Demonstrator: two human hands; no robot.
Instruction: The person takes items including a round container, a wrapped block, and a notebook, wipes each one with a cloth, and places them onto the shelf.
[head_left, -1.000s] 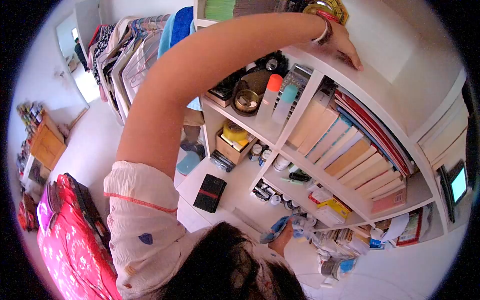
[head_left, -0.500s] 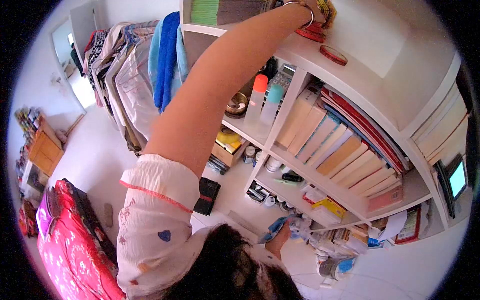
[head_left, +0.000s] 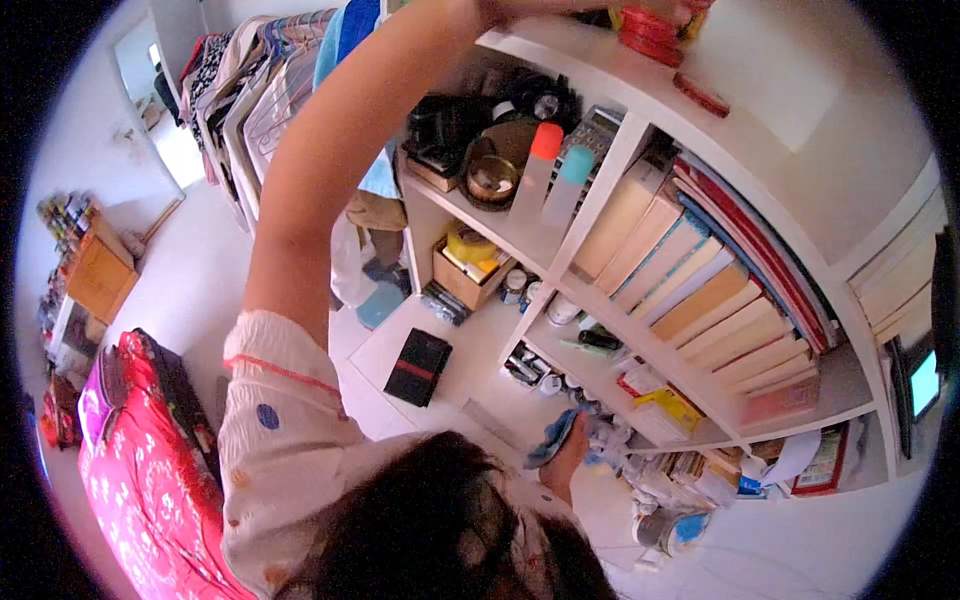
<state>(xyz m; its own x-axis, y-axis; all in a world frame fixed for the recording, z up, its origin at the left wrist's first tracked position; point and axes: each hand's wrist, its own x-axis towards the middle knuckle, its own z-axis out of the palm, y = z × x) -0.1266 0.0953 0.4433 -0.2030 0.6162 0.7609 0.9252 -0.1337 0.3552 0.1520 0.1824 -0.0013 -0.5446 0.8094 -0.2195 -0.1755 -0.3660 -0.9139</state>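
Observation:
My left arm reaches up across the view to the top of the shelf unit. My left hand (head_left: 684, 10) is blurred and partly cut off by the upper edge, its fingers closed at a stack of red tape rolls (head_left: 652, 42) with some yellow beside it. A separate red tape roll (head_left: 701, 95) lies on the shelf top just right of the stack. Low by the body, my right hand (head_left: 570, 462) appears small, closed on a crumpled blue cloth (head_left: 550, 441); its fingers are hard to make out.
The white shelf unit (head_left: 600, 190) holds books (head_left: 700, 290), two capped bottles (head_left: 540, 175), a brass bowl (head_left: 492, 180) and a cardboard box (head_left: 466, 277). A black box (head_left: 418, 367) lies on the floor. Hanging clothes (head_left: 240, 110) and a red floral cover (head_left: 140, 470) are at the left.
The view has shifted, so my left arm sits further left and higher, uncovering the bowl and black items on the shelf. My left hand stays by the tape rolls; my right hand has moved slightly upward.

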